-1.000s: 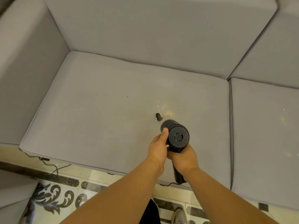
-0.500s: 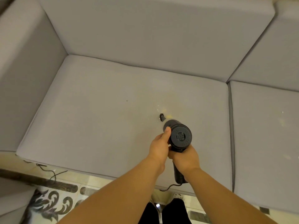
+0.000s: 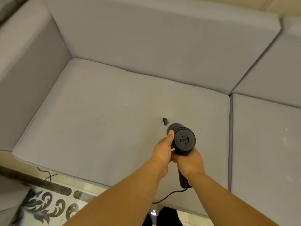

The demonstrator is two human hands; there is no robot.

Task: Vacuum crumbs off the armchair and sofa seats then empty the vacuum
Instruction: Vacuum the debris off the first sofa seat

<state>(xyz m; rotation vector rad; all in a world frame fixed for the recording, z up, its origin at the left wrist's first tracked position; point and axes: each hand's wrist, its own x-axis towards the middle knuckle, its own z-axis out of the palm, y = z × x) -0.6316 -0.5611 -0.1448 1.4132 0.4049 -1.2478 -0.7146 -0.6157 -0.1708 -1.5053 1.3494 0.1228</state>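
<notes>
Black vacuum (image 3: 184, 140) | nozzle on sofa seat (image 3: 105, 121) | both hands' grip holding it

The sofa (image 3: 114, 111) is plain light grey on the seat, the back and the arm, with no pattern. The vacuum (image 3: 184, 139) is black, and its cord (image 3: 169, 195) is black too. The floor (image 3: 53, 203) has cream tiles with dark brown curly ornaments and a dark marbled band. A few pale crumbs (image 3: 285, 129) are on the right seat.
</notes>
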